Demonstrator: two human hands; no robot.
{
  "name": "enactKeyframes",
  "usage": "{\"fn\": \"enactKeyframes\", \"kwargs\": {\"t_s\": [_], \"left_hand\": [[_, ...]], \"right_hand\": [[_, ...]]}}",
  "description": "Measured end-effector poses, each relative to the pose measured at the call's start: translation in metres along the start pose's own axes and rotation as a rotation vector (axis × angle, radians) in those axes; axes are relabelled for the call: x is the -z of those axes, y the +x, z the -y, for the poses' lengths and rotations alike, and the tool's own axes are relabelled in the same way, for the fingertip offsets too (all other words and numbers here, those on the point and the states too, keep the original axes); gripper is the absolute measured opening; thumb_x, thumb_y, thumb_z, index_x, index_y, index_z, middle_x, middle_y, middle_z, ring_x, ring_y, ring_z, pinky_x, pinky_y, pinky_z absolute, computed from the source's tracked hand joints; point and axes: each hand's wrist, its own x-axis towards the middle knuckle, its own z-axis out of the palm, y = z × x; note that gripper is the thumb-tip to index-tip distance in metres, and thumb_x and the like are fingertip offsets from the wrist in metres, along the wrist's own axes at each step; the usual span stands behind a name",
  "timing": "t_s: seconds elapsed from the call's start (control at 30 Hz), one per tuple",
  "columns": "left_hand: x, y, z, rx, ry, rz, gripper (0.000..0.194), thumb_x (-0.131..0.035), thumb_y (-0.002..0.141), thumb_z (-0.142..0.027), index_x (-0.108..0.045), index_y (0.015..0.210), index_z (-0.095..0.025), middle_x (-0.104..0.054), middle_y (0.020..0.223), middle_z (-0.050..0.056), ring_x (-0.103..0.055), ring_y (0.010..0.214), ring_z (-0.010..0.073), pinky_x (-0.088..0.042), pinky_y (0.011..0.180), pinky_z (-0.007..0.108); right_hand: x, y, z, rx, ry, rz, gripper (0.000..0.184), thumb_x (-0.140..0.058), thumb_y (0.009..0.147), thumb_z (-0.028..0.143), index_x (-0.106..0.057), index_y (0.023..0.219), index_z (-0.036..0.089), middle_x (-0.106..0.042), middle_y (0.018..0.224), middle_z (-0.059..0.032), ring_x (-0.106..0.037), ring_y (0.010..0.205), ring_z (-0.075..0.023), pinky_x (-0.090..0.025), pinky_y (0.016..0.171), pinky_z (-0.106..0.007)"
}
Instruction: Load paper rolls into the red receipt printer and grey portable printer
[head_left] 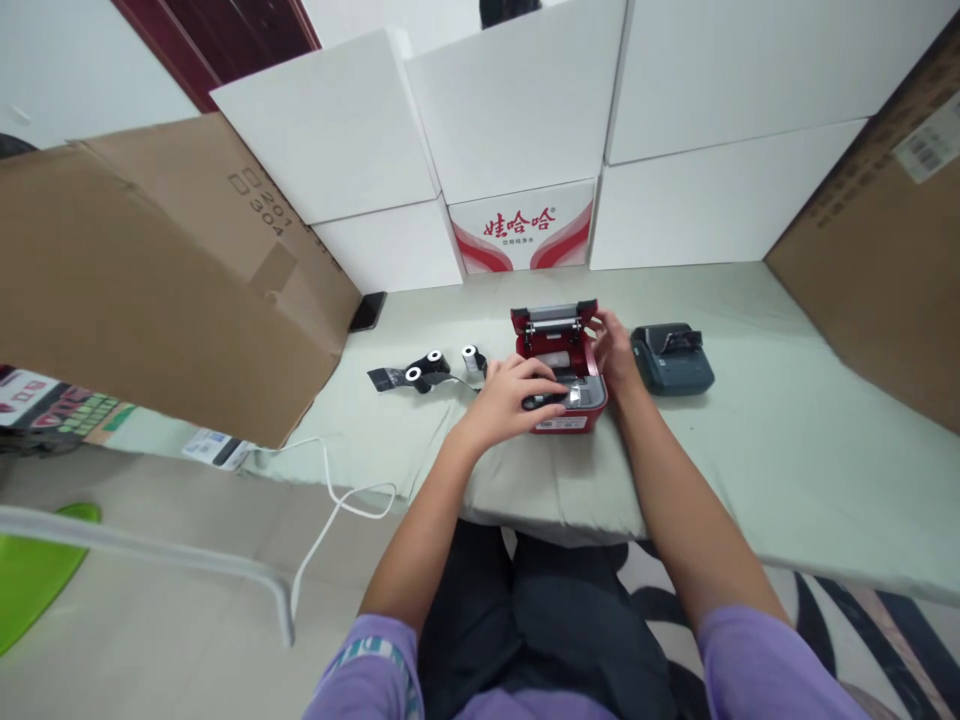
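A small red label printer (568,424) stands on the covered table with its lid (556,318) raised. A pale roll (553,359) lies inside it. My left hand (514,395) reaches over the printer's front left part, fingers curved onto its dark top. A black piece (544,401) shows between those fingers; whether it is loose or part of the printer I cannot tell. My right hand (613,350) is closed around the printer's right side, close to the lid hinge. Left of the printer lie small black ribbon rolls (421,370) with white cores and another roll (470,354).
To the right sits a dark grey device (673,360) with a black strip on top. A phone (367,312) lies by the left cardboard box (195,270). White boxes (517,110) wall the back. A white cable (328,470) hangs over the table's front edge.
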Motion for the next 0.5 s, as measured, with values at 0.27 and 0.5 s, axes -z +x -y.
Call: {"fn": "enactKeyframes", "kwargs": {"t_s": [0.27,0.5], "left_hand": [[-0.009,0.000,-0.004,-0.162,0.208,-0.140,0.030,-0.065,0.097,-0.052,-0.079,0.098,-0.026,-0.079,0.107,0.003,-0.063,0.098,0.0203,-0.033,0.085,0.040],[-0.018,-0.005,0.000,-0.005,-0.027,-0.314,0.026,-0.062,0.098,-0.046,-0.080,0.100,-0.027,-0.080,0.108,0.004,-0.066,0.102,0.0221,-0.041,0.099,0.042]], "right_hand": [[0.002,-0.013,0.018,0.109,-0.073,0.113,0.021,-0.060,0.073,0.044,-0.062,0.078,0.023,-0.063,0.114,-0.0084,-0.053,0.125,-0.0309,-0.042,0.106,-0.043],[0.014,-0.010,0.009,-0.046,-0.053,0.261,0.053,-0.059,0.057,0.027,-0.060,0.111,0.027,-0.065,0.103,-0.0034,-0.058,0.093,-0.0247,-0.046,0.081,-0.036]]}}
